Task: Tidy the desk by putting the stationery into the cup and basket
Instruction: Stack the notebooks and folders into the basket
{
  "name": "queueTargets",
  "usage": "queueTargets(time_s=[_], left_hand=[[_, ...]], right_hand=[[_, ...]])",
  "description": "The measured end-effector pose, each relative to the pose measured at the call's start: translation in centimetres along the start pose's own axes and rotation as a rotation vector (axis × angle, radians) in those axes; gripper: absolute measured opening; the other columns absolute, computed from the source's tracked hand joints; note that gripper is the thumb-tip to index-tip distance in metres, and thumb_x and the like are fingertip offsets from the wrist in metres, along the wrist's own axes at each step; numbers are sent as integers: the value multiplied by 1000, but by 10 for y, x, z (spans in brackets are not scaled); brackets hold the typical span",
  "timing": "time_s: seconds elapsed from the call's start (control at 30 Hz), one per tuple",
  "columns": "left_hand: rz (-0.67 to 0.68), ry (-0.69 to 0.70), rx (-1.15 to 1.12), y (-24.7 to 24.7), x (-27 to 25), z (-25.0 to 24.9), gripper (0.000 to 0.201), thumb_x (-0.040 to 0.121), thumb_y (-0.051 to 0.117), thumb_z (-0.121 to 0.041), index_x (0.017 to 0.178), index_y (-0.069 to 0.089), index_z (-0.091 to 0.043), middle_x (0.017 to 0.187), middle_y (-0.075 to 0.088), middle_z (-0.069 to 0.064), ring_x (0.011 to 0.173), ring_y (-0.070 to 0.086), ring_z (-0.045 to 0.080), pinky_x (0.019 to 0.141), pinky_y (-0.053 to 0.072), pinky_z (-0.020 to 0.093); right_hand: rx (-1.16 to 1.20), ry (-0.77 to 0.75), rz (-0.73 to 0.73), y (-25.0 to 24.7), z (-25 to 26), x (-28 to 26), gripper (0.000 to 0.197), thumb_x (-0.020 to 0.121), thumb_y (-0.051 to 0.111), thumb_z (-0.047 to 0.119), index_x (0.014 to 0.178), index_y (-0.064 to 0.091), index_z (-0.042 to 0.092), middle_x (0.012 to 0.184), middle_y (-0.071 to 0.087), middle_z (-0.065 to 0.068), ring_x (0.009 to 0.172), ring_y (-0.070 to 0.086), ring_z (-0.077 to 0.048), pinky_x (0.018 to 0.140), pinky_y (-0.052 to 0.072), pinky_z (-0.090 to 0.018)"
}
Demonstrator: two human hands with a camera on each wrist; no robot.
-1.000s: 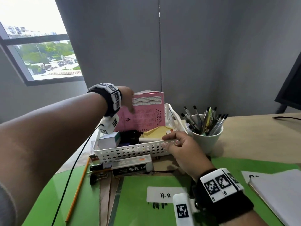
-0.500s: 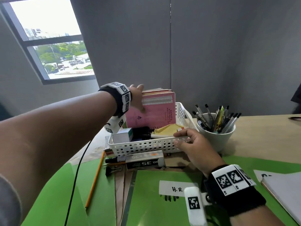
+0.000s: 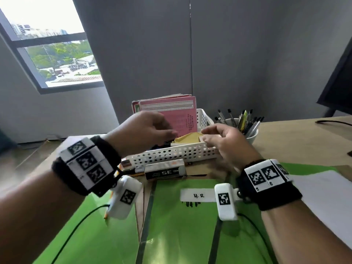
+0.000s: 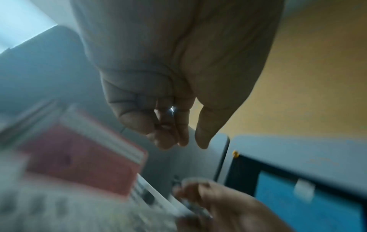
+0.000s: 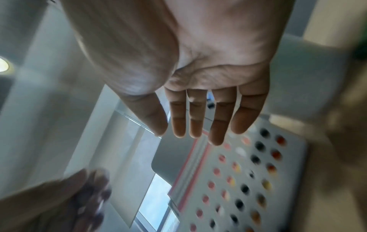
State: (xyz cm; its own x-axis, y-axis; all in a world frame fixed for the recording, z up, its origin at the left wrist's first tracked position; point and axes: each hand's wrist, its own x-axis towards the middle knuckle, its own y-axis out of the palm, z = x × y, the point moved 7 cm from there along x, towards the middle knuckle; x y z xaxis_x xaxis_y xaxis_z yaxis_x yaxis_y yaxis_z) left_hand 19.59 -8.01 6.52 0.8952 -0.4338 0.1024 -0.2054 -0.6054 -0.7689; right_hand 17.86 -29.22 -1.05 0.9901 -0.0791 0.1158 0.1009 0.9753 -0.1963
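A white perforated basket stands mid-desk with pink booklets upright at its back and yellow notes and a marker inside. Right of it a white cup is full of pens. My left hand hovers over the basket's front left, its fingers loosely curled and holding nothing. My right hand hovers at the basket's front right corner, fingers relaxed and empty. In the right wrist view the basket wall lies just beyond the fingertips.
A staples box, a marker and a pencil lie on the desk before the basket. Green folders with an "H.R" label cover the near desk. White paper lies at the right; a dark screen stands behind it.
My left hand has let go of the pink booklets and drawn back toward me. My right hand has come off the basket's front rim and lifted slightly.
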Motion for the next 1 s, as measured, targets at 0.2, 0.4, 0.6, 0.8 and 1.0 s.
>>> queueTargets(time_s=[0.2, 0.4, 0.6, 0.8, 1.0], left_hand=[[281, -352, -893, 103, -68, 51, 27, 84, 76, -23, 104, 70, -5, 83, 66, 6, 73, 63, 17, 62, 53, 28], [208, -482, -1391, 138, -74, 79, 36, 90, 65, -13, 124, 63, 0, 90, 63, 17, 74, 64, 25, 58, 61, 30], [157, -458, -1473, 135, -76, 83, 39, 86, 63, -15, 122, 63, -1, 89, 65, 16, 71, 67, 23, 59, 62, 30], [167, -428, -1458, 136, -74, 85, 49, 85, 63, -15, 130, 59, 3, 89, 64, 17, 70, 69, 24, 59, 62, 30], [163, -402, -1458, 136, -74, 85, 56, 84, 65, -14, 133, 54, 8, 88, 64, 18, 71, 67, 25, 59, 62, 30]], right_hand=[[-346, -126, 26, -53, 56, -17, 6, 88, 74, 12, 93, 75, 16, 79, 72, 8, 63, 59, 4, 61, 45, -12], [-1306, 371, 288, -123, -14, -46, 27, 77, 82, 42, 90, 72, 21, 83, 71, 5, 81, 67, -16, 67, 49, -26], [-1494, 579, 260, -161, -52, -90, 54, 64, 80, 66, 64, 65, 14, 61, 62, 2, 55, 57, -17, 52, 40, -25], [-1486, 592, 183, -148, -48, -94, 38, 77, 63, 48, 63, 62, 13, 61, 59, 1, 57, 56, -19, 57, 41, -27], [-1290, 587, 90, -153, -32, -98, 18, 84, 53, 22, 67, 48, 16, 67, 53, -6, 59, 50, -23, 59, 54, -35]])
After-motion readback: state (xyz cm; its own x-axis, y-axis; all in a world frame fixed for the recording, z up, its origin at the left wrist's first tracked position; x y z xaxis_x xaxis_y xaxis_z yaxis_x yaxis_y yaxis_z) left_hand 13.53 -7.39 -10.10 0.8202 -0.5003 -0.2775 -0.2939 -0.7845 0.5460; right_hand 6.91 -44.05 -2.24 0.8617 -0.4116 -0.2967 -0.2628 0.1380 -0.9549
